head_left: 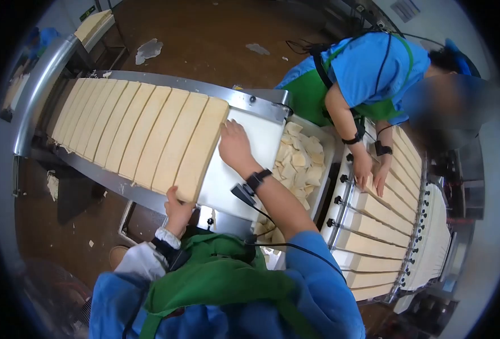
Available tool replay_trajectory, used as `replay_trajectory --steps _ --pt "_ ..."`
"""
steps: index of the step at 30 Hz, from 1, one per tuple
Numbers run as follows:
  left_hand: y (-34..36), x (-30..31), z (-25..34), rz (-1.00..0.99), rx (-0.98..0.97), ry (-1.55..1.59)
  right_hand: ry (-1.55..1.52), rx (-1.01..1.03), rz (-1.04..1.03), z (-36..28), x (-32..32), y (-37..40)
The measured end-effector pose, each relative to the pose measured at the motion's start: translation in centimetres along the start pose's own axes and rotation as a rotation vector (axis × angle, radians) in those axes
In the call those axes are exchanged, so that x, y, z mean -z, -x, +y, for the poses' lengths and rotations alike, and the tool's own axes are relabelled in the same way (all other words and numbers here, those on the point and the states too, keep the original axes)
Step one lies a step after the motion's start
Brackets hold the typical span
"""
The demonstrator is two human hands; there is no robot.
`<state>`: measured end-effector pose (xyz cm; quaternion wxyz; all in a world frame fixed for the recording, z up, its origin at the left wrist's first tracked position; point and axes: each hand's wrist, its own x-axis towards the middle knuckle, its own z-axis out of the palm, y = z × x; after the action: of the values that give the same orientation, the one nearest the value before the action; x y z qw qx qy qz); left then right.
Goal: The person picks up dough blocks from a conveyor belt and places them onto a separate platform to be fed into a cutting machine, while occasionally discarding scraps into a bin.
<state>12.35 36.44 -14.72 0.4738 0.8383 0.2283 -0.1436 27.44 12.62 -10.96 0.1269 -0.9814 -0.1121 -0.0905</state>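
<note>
Left hand [177, 210] curled tight on near end of last strip [196, 148]. Right hand [234, 144] open and flat, pressing strip's side near far end. Strip lies at end of row, touching next strip [168, 141] on side away from right hand. Best guess: move both ends together, keep level, or strip may bend. Open white belt [267, 141] beside right hand. Bin of bits [301, 161] just past it. Other person's hands [368, 172] well apart.
</note>
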Motion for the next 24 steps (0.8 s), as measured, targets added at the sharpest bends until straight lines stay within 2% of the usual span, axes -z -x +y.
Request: replay_trajectory --steps 3,4,6,7,10,13,15,16,18,19,20,22,24 --pt "-1.2 2.1 0.2 -0.221 -0.013 0.117 -0.067 -0.042 0.031 -1.3 -3.0 -5.1" --pt "-1.6 2.5 0.4 -0.221 -0.009 0.121 -0.065 -0.039 0.027 -1.3 -3.8 -6.2" --pt "-1.3 3.5 1.5 -0.429 0.033 0.404 -0.087 -0.152 0.002 -1.3 -5.3 -7.7" --pt "-1.3 4.0 2.3 -0.47 0.029 0.417 -0.085 -0.153 -0.003 -1.3 -6.0 -7.9" --pt "-2.7 3.5 1.1 -0.468 -0.053 0.396 -0.029 -0.193 -0.052 -1.2 -6.8 -7.9" --pt "-2.8 4.4 2.4 -0.52 0.037 0.268 0.013 -0.172 0.074 -1.8 -5.1 -9.3" --pt "-3.0 3.7 1.1 -0.508 -0.021 0.333 -0.014 -0.36 -0.18 -2.2 -2.2 -11.7" --pt "-3.1 2.7 0.9 -0.501 -0.063 0.387 0.025 -0.38 -0.088 -2.1 -2.5 -11.9" --pt "-2.0 3.3 3.7 -0.596 0.041 0.533 0.084 -0.484 -0.197 -1.7 -2.3 -12.5" --pt "-1.9 2.5 3.6 -0.635 0.016 0.531 0.069 -0.529 -0.22 -1.5 -2.5 -12.5" --pt "-1.9 2.1 3.2 -0.593 -0.054 0.526 -0.015 -0.58 -0.217 -1.4 -2.2 -12.2" --pt "-1.9 1.8 3.5 -0.554 -0.13 0.521 0.091 -0.59 -0.215 0.0 -1.5 -11.7" --pt "-1.8 1.8 3.8 -0.551 -0.158 0.304 0.064 -0.634 -0.276 2.2 0.7 -8.8"
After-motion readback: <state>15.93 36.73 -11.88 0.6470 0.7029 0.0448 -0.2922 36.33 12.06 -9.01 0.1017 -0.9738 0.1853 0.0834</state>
